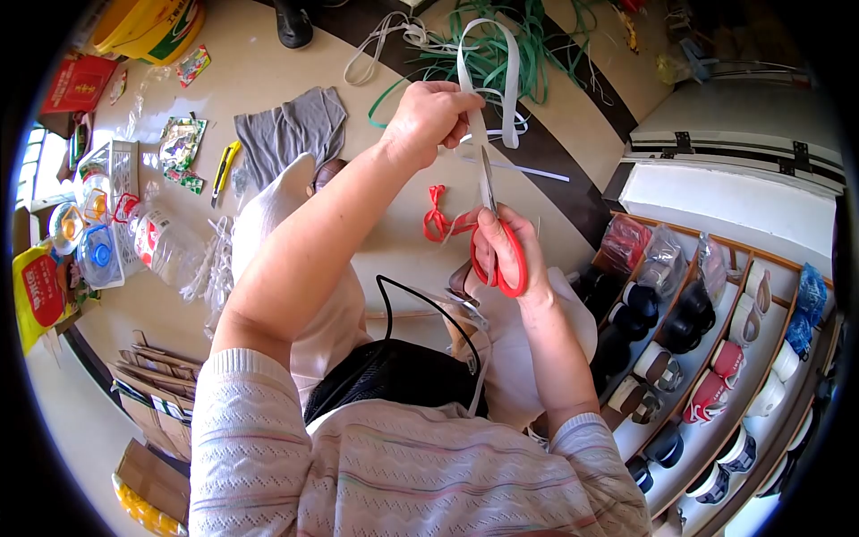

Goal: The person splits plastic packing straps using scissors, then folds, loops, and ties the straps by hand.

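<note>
My left hand [431, 118] pinches a white flat strap [511, 76], which loops up and over to the right of the fingers. A short piece of it hangs below the fingertips. My right hand [512, 243] grips a pair of scissors [514, 273] by the red handles, with the blades pointing up at this hanging end. The blades look nearly closed; whether they touch the strap I cannot tell. A knotted red ribbon [435, 215] dangles beside the scissors, partly hidden by the right hand.
Green straps [528, 58] and white cord [386, 40] lie on the floor ahead. To the left are a grey cloth [291, 134], a yellow utility knife [225, 170], a plastic bottle [165, 242] and a yellow bucket [148, 31]. A shoe rack [711, 336] stands at right.
</note>
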Motion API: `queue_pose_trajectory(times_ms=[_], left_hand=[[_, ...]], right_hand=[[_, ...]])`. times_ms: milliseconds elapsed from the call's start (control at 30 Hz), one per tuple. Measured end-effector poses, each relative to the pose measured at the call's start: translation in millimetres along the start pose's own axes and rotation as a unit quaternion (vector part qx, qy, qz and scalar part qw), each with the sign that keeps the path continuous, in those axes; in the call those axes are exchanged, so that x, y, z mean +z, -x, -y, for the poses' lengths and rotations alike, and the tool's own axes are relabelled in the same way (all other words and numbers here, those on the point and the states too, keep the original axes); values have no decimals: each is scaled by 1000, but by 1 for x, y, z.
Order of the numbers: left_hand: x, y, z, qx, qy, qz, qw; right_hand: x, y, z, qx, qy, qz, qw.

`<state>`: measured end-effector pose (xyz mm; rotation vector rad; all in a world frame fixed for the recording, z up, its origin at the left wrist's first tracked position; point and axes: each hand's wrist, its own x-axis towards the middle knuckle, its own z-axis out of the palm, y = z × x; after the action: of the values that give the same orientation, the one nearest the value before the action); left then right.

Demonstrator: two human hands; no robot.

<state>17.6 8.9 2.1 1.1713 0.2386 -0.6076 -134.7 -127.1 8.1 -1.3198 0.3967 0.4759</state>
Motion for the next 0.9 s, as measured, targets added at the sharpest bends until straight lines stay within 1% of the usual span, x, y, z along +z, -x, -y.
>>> queue_pose_trajectory(times_ms=[167, 300, 467, 500, 567, 667, 700, 800, 900], left_hand=[[4, 6, 11, -24, -30, 39, 999], [4, 8, 11, -24, -25, 39, 999], [5, 7, 8, -26, -36, 33, 998], [4, 6, 5, -13, -31, 21, 999], [1, 3, -1, 14, -23, -4, 1000], [1, 4, -1, 27, -34, 6, 999], [2, 5, 2, 23, -34, 21, 999], [5, 5, 8, 4, -51, 27, 998], [5, 7, 8, 7, -39, 31, 999]], right_hand=[[-3, -2, 1, -24, 13, -5, 1000], [-4, -3, 0, -39, 44, -9, 998], [-3, 1, 2, 9, 32, -21, 999], [-3, 1, 1, 14, 27, -20, 999], [-1, 3, 0, 4, 57, -18, 998], [-3, 2, -1, -21, 83, -14, 996], [-4, 1, -1, -30, 88, -14, 996], [-3, 0, 2, -37, 70, -4, 997], [-4, -1, 0, -33, 66, -7, 997]])
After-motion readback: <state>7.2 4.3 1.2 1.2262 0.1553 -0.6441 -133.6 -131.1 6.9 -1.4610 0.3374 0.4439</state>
